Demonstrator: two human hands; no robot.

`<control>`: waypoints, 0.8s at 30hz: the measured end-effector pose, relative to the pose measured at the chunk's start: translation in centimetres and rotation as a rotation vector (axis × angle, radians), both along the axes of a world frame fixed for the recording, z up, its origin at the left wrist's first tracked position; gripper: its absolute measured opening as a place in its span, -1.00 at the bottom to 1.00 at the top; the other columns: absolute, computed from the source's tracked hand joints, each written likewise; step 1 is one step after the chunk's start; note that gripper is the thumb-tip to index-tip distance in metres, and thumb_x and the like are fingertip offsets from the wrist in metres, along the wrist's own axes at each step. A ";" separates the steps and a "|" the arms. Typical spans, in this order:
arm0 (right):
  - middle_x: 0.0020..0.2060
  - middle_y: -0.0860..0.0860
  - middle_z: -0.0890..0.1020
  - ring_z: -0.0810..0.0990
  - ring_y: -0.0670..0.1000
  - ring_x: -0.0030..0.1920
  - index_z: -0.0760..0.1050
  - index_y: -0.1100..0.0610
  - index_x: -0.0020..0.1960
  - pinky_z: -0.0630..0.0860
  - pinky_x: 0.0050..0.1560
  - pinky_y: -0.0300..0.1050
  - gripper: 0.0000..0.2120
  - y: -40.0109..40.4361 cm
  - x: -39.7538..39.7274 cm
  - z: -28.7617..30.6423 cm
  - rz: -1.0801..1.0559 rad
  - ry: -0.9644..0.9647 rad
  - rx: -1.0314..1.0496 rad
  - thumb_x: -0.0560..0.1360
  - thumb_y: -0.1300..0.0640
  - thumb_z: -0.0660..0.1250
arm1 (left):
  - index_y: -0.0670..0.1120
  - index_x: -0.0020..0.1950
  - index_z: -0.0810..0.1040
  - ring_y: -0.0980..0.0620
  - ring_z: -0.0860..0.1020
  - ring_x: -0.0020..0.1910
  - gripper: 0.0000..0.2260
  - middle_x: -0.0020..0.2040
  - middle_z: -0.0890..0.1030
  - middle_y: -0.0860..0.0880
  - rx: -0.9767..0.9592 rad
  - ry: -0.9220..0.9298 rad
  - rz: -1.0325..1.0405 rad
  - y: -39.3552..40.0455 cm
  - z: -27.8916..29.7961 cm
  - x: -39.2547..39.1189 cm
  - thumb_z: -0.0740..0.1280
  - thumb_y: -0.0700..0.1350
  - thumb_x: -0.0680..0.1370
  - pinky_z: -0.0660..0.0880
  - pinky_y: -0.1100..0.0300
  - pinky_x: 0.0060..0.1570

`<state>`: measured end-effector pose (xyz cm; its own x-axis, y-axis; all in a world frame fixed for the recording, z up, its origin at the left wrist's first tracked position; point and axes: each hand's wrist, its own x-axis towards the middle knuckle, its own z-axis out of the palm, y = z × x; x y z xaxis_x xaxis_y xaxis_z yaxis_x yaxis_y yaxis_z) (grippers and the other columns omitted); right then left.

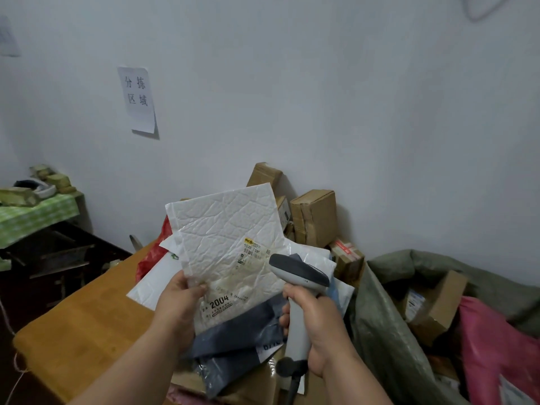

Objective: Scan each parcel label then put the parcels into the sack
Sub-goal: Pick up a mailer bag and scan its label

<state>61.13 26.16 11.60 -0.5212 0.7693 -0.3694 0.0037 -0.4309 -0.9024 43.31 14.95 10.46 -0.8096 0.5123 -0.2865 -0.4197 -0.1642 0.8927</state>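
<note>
Near the centre of the frame the left hand (pixel 182 299) pinched the lower left edge of a white padded mailer (pixel 225 238), thumb on its front face, and held it upright and tilted above the heap of parcels. A shipping label (pixel 233 276) covered the mailer's lower right part, with "2004" printed in bold near its bottom. The right hand (pixel 315 325), lower centre right, was curled tight round the grip of a grey handheld barcode scanner (pixel 298 290), whose dark head sat just in front of the label's right edge, pointing toward it. Below the mailer lay a dark grey poly bag (pixel 233 346) and other white mailers, all piled on an orange-brown wooden table (pixel 79 331) that ran toward the lower left. Behind the heap, against the white wall, stood stacked brown cardboard boxes (pixel 314 217). At the right of the frame a green woven sack (pixel 385 331) gaped open, already containing a cardboard box (pixel 438 305) and a pink bag (pixel 493 346). In the upper left a paper sign (pixel 137 99) with Chinese characters hung on the wall, and at the left edge was a table with a green checked cloth (pixel 32 217).
</note>
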 end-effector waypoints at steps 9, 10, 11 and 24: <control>-0.41 0.02 0.62 0.62 -0.03 -0.41 0.63 0.19 -0.09 0.53 -0.36 -0.14 -0.79 -1.3 2.7 0.6 -0.225 0.009 0.063 0.45 0.03 0.50 | -0.15 0.01 0.52 -0.13 0.63 -0.14 -0.78 -0.03 0.61 -0.21 0.054 0.193 -0.178 2.9 2.7 0.7 0.20 -0.44 0.59 0.58 0.00 -0.19; -0.40 0.01 0.62 0.62 -0.04 -0.42 0.63 0.19 -0.06 0.53 -0.39 -0.17 -0.80 -1.4 3.5 0.4 -0.264 0.019 0.064 0.46 0.05 0.50 | -0.13 -0.01 0.52 -0.15 0.63 -0.11 -0.77 -0.03 0.61 -0.21 0.070 0.201 -0.203 3.6 2.7 1.1 0.21 -0.44 0.59 0.58 -0.03 -0.13; -0.41 0.00 0.61 0.60 -0.06 -0.43 0.62 0.19 -0.04 0.53 -0.41 -0.19 -0.80 -1.5 4.4 0.4 -0.298 0.032 0.062 0.47 0.07 0.50 | -0.11 -0.03 0.53 -0.15 0.63 -0.10 -0.75 -0.04 0.62 -0.19 0.079 0.208 -0.225 4.3 2.7 1.7 0.21 -0.44 0.58 0.58 -0.04 -0.11; -0.32 0.05 0.62 0.63 -0.05 -0.39 0.63 0.18 -0.03 0.54 -0.37 -0.15 -0.81 4.1 16.5 0.4 -0.628 0.026 0.099 0.49 0.06 0.49 | 0.06 -0.14 0.61 0.01 0.70 -0.21 -0.77 -0.19 0.71 0.03 0.081 0.565 -0.366 15.8 5.1 14.8 0.36 -0.28 0.55 0.62 0.13 -0.34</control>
<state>77.67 30.22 12.04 0.0323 0.9612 -0.2740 -0.2447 -0.2582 -0.9346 58.08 30.79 15.59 -0.5944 0.7837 0.1803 0.0660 -0.1759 0.9822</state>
